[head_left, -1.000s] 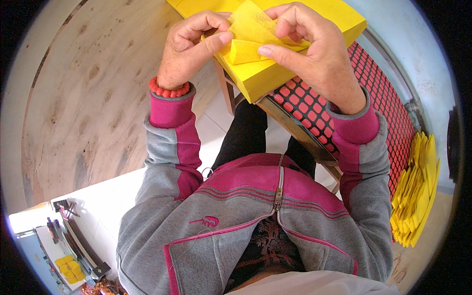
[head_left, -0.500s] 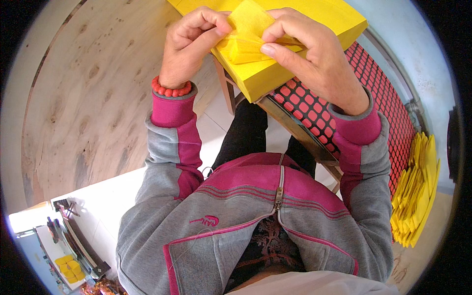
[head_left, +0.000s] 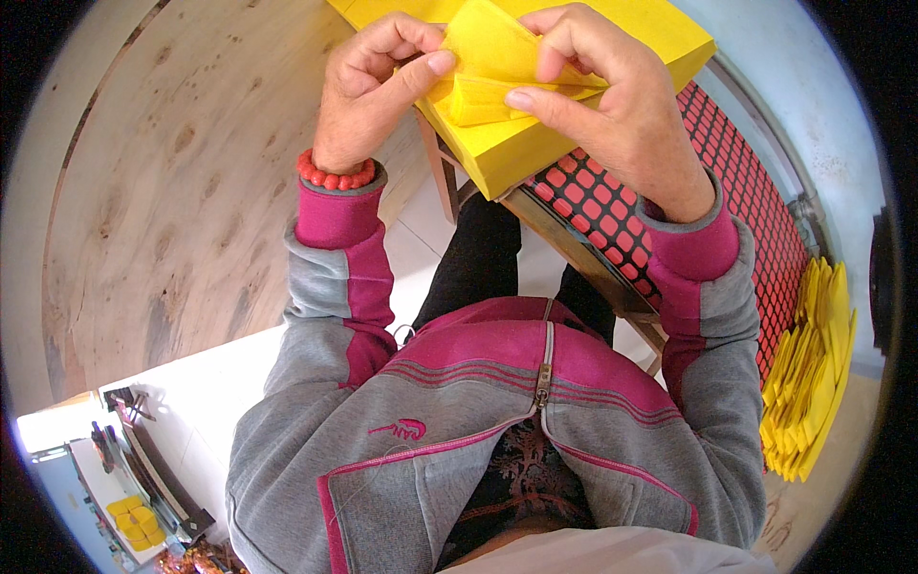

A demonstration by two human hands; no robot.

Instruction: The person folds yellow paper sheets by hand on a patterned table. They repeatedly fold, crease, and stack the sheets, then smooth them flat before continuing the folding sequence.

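Between my two hands is a sheet of thin yellow paper [head_left: 492, 48], partly folded, with pleated layers along its near side. My left hand [head_left: 368, 96] pinches its left edge between thumb and fingers. My right hand [head_left: 617, 110] grips the right side, the thumb on the near fold and the fingers behind it at the upper layer. A gap shows between the layers there. Directly below lies a thick stack of yellow paper [head_left: 512, 158], squared into a block. The far fingers of both hands are partly hidden.
The stack rests on a table with a red and black patterned top [head_left: 598, 206]. Folded yellow papers [head_left: 813, 373] lie in a pile at the right. A large wooden board [head_left: 182, 201] fills the left side. Small yellow pieces [head_left: 136, 522] sit at the lower left.
The paper's upper layer has spread wider, and the fold now opens toward the right. My right fingers have moved slightly up and apart from the thumb. My left thumb has shifted a little.
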